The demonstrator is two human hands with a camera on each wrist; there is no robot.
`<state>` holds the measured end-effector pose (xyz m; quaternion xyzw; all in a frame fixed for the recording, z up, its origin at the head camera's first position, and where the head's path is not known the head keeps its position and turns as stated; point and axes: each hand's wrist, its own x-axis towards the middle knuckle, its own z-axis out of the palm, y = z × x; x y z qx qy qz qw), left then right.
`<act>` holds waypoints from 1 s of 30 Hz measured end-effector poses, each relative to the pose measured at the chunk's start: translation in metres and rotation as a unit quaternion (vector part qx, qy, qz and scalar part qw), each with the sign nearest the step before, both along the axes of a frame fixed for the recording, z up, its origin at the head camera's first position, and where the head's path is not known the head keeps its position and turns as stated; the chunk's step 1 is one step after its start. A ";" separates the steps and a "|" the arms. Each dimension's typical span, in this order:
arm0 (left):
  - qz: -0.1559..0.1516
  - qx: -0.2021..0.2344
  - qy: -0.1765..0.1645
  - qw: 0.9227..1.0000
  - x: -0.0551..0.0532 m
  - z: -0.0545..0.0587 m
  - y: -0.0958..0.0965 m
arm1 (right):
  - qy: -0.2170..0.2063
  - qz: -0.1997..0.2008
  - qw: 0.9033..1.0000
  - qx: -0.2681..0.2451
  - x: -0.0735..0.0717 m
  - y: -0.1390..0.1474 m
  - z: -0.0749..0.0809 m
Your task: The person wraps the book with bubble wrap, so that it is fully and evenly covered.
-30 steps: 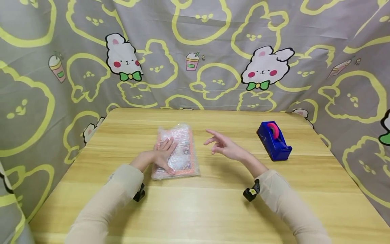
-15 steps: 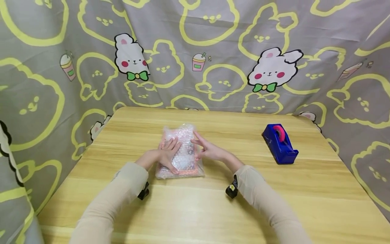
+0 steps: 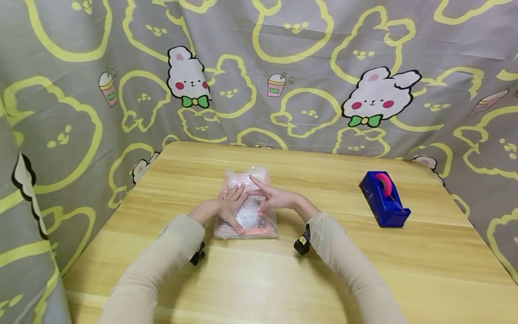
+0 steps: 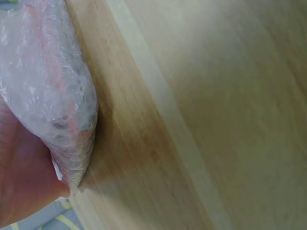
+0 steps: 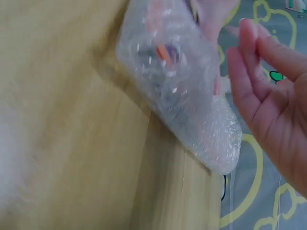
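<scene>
A flat rectangular package (image 3: 252,221) lies on the table, wrapped in clear bubble wrap, with a pink-orange border showing through. My left hand (image 3: 229,209) rests on its left part, fingers spread and thumb toward the near edge. Over the right part is my right hand (image 3: 279,198), index finger extended and the others loosely bent. In the right wrist view, the right hand (image 5: 273,96) shows beside the bubble wrap (image 5: 177,86), gripping nothing. The left wrist view shows the package's thick wrapped edge (image 4: 57,91) against the left hand (image 4: 24,167).
To the right stands a blue tape dispenser (image 3: 384,202) with a pink-red core (image 3: 383,184). Grey cartoon-print cloth (image 3: 243,45) hangs behind and beside the wooden table (image 3: 251,279). Each wrist carries a small black camera.
My right hand has moved left from beside the package to over its right part. The left hand stays on the package. The whole head view has shifted, moving the scene rightward.
</scene>
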<state>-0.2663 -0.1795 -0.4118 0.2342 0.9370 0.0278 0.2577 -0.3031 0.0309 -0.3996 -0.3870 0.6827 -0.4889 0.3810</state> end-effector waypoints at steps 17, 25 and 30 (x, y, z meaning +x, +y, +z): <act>0.008 0.010 -0.013 1.000 0.000 -0.002 0.000 | 0.114 0.001 0.986 0.120 -0.008 -0.011 -0.001; 0.006 0.006 -0.017 1.000 -0.001 -0.002 0.000 | 0.142 -0.031 0.983 0.107 -0.004 -0.013 -0.008; 0.007 0.000 -0.014 1.000 -0.003 -0.002 0.000 | 0.171 -0.047 0.978 0.110 -0.005 -0.016 -0.011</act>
